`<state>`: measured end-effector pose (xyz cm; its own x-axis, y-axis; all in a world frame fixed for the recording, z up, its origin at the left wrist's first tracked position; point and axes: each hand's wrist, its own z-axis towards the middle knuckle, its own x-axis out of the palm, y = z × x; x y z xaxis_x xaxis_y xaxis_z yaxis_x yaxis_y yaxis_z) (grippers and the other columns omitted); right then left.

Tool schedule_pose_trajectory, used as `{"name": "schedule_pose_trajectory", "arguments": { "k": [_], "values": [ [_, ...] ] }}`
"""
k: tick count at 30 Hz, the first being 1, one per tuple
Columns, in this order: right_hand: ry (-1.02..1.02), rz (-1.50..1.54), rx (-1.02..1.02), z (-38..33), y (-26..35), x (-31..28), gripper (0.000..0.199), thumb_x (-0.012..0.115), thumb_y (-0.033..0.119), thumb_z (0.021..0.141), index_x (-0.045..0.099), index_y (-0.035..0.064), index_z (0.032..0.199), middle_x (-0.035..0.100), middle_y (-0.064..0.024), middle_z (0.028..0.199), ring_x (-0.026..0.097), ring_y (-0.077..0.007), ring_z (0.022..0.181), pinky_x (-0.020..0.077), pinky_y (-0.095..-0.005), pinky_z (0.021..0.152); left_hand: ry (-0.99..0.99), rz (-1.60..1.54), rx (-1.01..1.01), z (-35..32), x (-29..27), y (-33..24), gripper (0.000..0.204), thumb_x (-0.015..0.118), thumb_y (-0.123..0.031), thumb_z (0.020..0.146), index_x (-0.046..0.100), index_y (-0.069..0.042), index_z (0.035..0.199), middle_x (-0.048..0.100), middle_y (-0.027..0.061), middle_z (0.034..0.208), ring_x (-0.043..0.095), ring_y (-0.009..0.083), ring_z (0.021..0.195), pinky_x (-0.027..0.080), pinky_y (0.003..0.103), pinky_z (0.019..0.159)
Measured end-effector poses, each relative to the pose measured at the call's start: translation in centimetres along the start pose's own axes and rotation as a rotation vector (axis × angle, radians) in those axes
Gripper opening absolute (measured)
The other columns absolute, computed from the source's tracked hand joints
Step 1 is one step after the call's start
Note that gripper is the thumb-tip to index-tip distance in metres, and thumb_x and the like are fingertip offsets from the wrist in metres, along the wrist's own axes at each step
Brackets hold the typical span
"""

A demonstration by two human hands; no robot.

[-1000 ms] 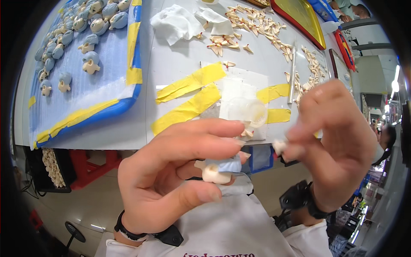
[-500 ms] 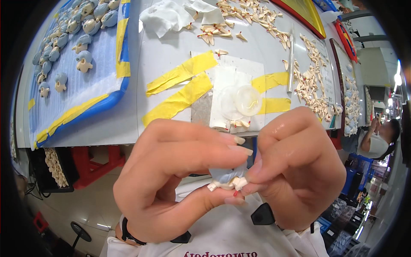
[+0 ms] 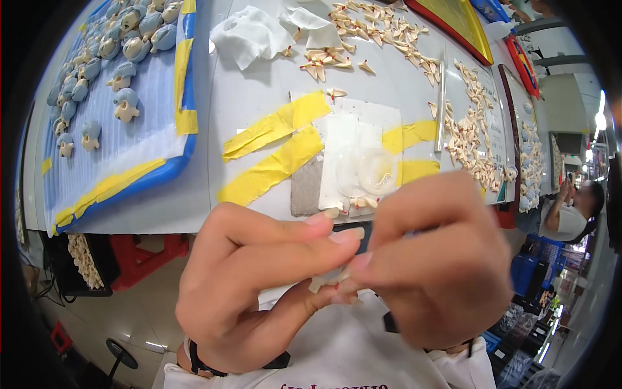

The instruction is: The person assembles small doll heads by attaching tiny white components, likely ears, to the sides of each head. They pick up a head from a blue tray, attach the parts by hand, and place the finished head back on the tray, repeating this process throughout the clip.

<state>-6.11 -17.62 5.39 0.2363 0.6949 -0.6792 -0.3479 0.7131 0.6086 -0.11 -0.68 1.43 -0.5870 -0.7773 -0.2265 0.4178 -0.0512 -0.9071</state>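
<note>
Close in front of my chest, my left hand [image 3: 249, 285] pinches a small cream and pale-blue figurine [image 3: 319, 283] between thumb and fingers. Most of the figurine is hidden behind the fingers. A tiny red spot shows at its lower edge, beside my right fingertips. My right hand [image 3: 440, 266], partly smeared by motion, presses thumb and forefinger together on the right side of the figurine. Beyond both hands, clear round plastic dishes [image 3: 378, 170] lie on a white sheet, with a few cream red-tipped pieces [image 3: 363, 202] near its front edge.
A blue tray [image 3: 155, 185] at the left bears several blue-headed figurines [image 3: 126, 107]. Cream red-tipped pieces [image 3: 382, 26] are heaped at the back, others [image 3: 476, 123] right of a metal strip [image 3: 440, 97]. Yellow tape [image 3: 275, 172] crosses the table. Another person [image 3: 570, 211] sits far right.
My right hand has shifted slightly left and turned over the figurine, blurring. The figurine, in my left hand, now shows less of its blue part.
</note>
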Motion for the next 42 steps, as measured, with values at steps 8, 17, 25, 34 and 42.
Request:
{"name": "schedule_pose_trajectory", "arguments": {
  "k": [8, 17, 25, 34, 42],
  "values": [
    [0.046, -0.249, 0.262, 5.3, -6.9, -4.6, 0.012, 0.064, 0.003, 0.070, 0.059, 0.0010, 0.080, 0.056, -0.0022, 0.074, 0.048, -0.0094, 0.066, 0.0366, -0.0219, 0.059, -0.139, -0.123, -0.097, -0.6, -1.1, 1.4, 0.046, 0.078, -0.008, 0.061, 0.053, 0.003, 0.098, 0.048, 0.0137, 0.098, 0.058, 0.0205, 0.076, 0.048, 0.023, 0.062],
    [0.244, -0.370, 0.173, 7.7, -9.0, -2.7, 0.009, 0.063, 0.004, 0.071, 0.057, 0.0007, 0.077, 0.056, -0.0010, 0.071, 0.049, -0.0089, 0.062, 0.0391, -0.0221, 0.058, -0.050, -0.149, -0.067, -0.4, -2.1, 1.3, 0.045, 0.077, -0.004, 0.063, 0.050, 0.002, 0.099, 0.045, 0.0142, 0.100, 0.058, 0.0220, 0.079, 0.050, 0.024, 0.063],
    [-0.159, 0.217, 0.645, 2.2, -1.6, -4.7, 0.013, 0.061, 0.004, 0.077, 0.054, -0.0021, 0.087, 0.056, -0.0068, 0.078, 0.052, -0.0103, 0.064, 0.0416, -0.0213, 0.059, -0.348, -0.630, -0.336, 0.0, 0.0, 0.1, 0.049, 0.077, -0.013, 0.067, 0.044, -0.001, 0.101, 0.047, 0.0128, 0.097, 0.059, 0.0212, 0.080, 0.050, 0.024, 0.065],
    [-0.244, 0.368, 0.511, -1.6, -1.9, -2.9, 0.013, 0.064, 0.003, 0.076, 0.053, -0.0002, 0.082, 0.054, -0.0084, 0.081, 0.051, -0.0141, 0.072, 0.0413, -0.0235, 0.065, 0.002, -0.461, -0.083, -1.0, -0.9, 1.6, 0.037, 0.076, -0.022, 0.068, 0.056, -0.003, 0.091, 0.056, 0.0129, 0.093, 0.058, 0.0164, 0.079, 0.046, 0.024, 0.062],
    [-0.123, -0.066, 0.129, -0.3, -2.3, -1.9, 0.018, 0.061, -0.012, 0.067, 0.057, -0.0020, 0.081, 0.056, -0.0095, 0.082, 0.052, -0.0177, 0.078, 0.0408, -0.0263, 0.071, 0.128, -0.188, -0.121, -0.4, -0.6, 0.6, 0.040, 0.076, -0.015, 0.066, 0.058, 0.001, 0.097, 0.052, 0.0147, 0.101, 0.057, 0.0179, 0.084, 0.048, 0.024, 0.068]
  ]
}}
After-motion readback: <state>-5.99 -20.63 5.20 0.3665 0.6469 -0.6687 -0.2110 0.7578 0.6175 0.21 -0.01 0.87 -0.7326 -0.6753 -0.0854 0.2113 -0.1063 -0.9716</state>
